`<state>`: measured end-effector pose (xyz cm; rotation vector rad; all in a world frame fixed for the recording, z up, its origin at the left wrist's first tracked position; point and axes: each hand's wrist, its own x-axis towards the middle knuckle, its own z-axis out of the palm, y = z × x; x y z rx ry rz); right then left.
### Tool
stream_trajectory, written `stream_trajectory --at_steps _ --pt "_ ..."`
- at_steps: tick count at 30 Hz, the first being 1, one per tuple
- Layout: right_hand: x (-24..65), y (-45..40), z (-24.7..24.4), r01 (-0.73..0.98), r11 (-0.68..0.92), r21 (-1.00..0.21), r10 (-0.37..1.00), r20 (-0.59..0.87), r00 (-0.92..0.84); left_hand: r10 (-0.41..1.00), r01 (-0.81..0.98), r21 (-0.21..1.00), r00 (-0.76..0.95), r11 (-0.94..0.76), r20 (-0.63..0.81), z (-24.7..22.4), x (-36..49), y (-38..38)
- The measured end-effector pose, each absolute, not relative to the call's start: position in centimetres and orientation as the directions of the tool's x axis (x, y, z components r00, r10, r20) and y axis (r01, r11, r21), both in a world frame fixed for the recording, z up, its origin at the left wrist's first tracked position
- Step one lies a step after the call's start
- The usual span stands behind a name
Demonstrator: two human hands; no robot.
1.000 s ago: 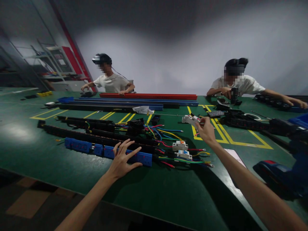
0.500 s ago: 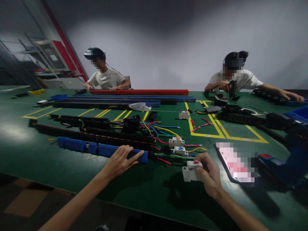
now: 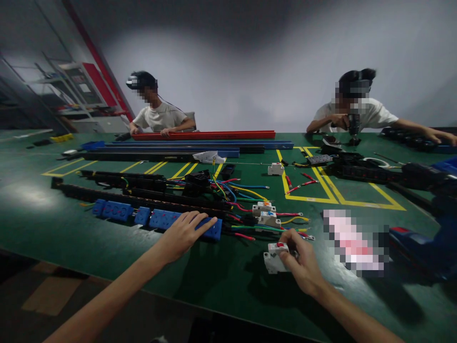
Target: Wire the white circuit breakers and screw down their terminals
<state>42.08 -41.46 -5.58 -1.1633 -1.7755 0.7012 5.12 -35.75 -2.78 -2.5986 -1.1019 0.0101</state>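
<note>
My right hand [image 3: 302,259] pinches a white circuit breaker [image 3: 274,259] with a red switch, between thumb and fingers, just above the table near its front edge. My left hand [image 3: 185,233] lies with its fingers spread on the right end of a blue socket strip [image 3: 162,219]; the fingertips over the far edge are partly hidden. The strip is in separate blue sections, socket faces visible. To its right, two more white breakers [image 3: 264,208] sit wired at the end of the black rails. Red, yellow, green and blue wires [image 3: 250,190] with metal lugs spread around them.
A phone [image 3: 353,243] and a dark blue power tool [image 3: 421,247] lie at the right. Another breaker [image 3: 275,168] and red wires stand farther back. Long rails [image 3: 200,145] cross the table's far side. Two people work opposite, one holding a drill [image 3: 353,126].
The blue strip has tilted under my left hand, showing more of its socket faces. My right hand has moved slightly left with the breaker. The camera view has shifted a little.
</note>
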Motion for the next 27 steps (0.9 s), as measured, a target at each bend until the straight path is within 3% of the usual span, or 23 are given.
stream_trajectory --at_steps 4,16,27 --pt "42.2 -41.4 -5.4 0.483 0.385 -0.786 0.922 0.35 -0.166 0.719 0.723 -0.208 0.687 -0.659 0.109 -2.6 5.3 -35.5" --pt "42.1 -41.2 -5.2 0.567 0.347 -0.747 0.937 0.304 -0.172 0.789 0.829 -0.089 0.554 -0.552 0.266 -4.8 6.3 -36.9" --pt "42.2 -40.9 -4.5 0.583 0.359 -0.728 0.932 0.306 -0.193 0.673 0.748 0.082 0.537 -0.658 0.509 -4.0 12.0 -40.5"
